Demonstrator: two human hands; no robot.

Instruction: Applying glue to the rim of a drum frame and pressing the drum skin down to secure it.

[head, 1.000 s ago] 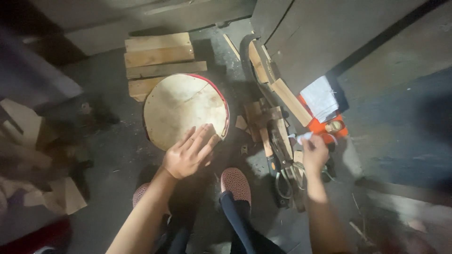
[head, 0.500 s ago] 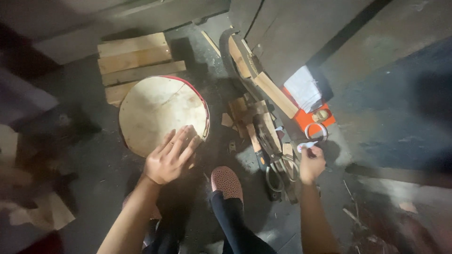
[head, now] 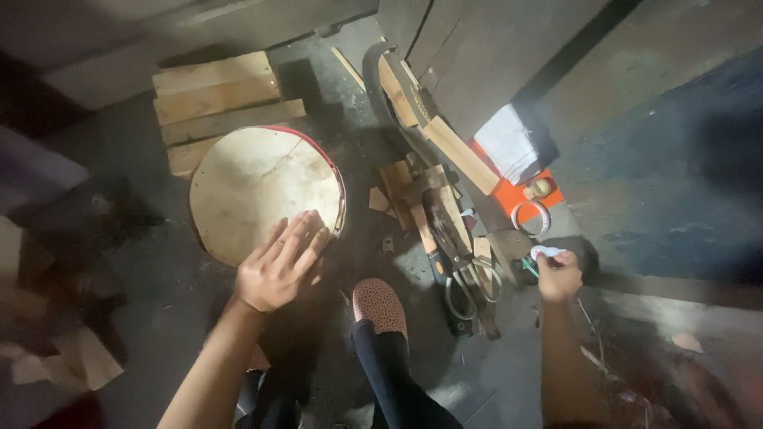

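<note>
Dim concrete floor (head: 143, 334) fills the head view, dusty and strewn with offcuts, with a person seated low and one patterned shoe (head: 380, 307) pointing up toward twelve o'clock. At about ten o'clock from that shoe lies a round drum (head: 258, 191), pale skin face up with a red rim, resting partly over a stack of wooden planks (head: 214, 99). The left hand (head: 278, 266) lies flat on the drum's near edge at about five o'clock on the skin, fingers spread and slightly fanned, palm down. The right hand (head: 559, 276), out at three o'clock from the shoe, is closed in a pinch around a small white object (head: 547, 253); what it is cannot be made out. Just left of that hand lie metal shears (head: 469, 286) among wood scraps (head: 413, 191), and at one o'clock an orange tray (head: 528, 195) carries a folded white cloth (head: 513, 143) and a ring of tape (head: 531, 214).

To my eye, steadying the drum goes best with the palm kept flat and weight even, so the skin is not dented near the rim.
</note>
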